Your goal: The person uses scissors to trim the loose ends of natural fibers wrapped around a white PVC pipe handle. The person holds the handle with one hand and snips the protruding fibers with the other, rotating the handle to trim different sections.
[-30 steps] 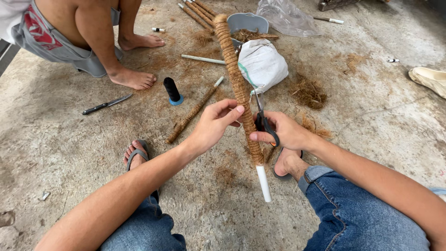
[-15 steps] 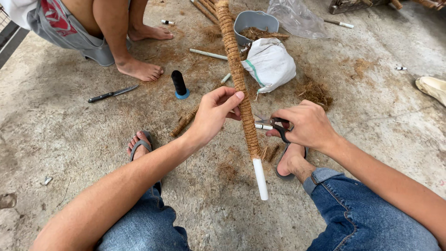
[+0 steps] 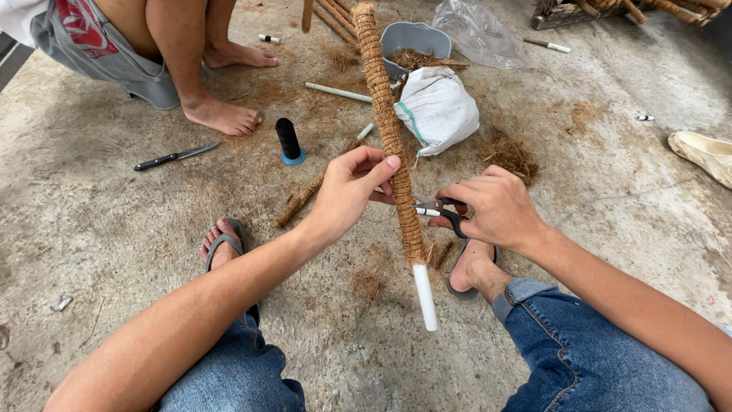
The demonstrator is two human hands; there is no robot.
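The pole [image 3: 390, 145] looks almost done: brown fiber wraps nearly all of it, with only its white end bare near the knees. It stands tilted between the hands. The left hand [image 3: 351, 192] pinches its middle. The right hand [image 3: 492, 207] grips small scissors [image 3: 436, 208] beside it, maybe trimming.

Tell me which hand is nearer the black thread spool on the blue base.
Left. The left hand grips the fibre-wrapped pole just right of the spool. The right hand holds small scissors on the pole's far side, farther from the spool.
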